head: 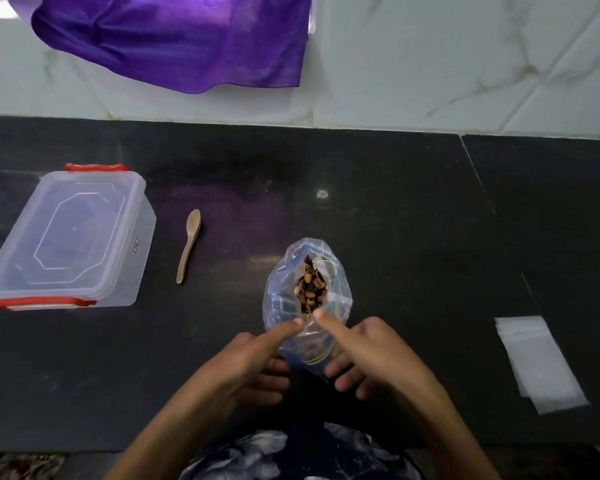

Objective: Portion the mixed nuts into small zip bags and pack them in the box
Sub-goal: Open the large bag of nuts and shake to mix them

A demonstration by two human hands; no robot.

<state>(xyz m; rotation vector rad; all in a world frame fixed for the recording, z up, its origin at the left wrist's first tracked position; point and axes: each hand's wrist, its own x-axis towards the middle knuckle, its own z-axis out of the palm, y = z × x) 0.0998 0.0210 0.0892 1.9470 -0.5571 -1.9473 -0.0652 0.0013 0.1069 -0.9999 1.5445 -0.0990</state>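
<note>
**Caller:** While both hands sit low at the near edge of the dark desk (395, 202), look at the middle: a clear plastic bag (307, 306) of mixed nuts (310, 289) stands upright there, mouth gaping toward the camera.

**Partner:** And the grip?

**Caller:** Left hand (246, 362) on the bag's left side, thumb pressed up against the near lip of the opening, the other fingers (274, 379) curled in against the bag's lower part. Right hand (371, 351) mirrors it on the right, thumb at the same lip, its fingers tucked under and around the base. The two thumb tips are just beside each other, not quite touching.

**Partner:** So both clamped on the bag?

**Caller:** Looks that way, though the plastic hides some fingertips, so I can't swear every one is in contact.

**Partner:** Where's the box?

**Caller:** Far left of the desk, well apart from the bag: a clear lidded box (70, 240), lid on, red clips at both ends. A small wooden spoon (188, 245) lies between box and bag, nearer the box, bowl pointing away.

**Partner:** And the small bags?

**Caller:** A flat stack of empty zip bags (537, 362) at the right, near the desk's front edge. Behind it all, a purple cloth (174, 39) hangs against the white tiled wall.
</note>
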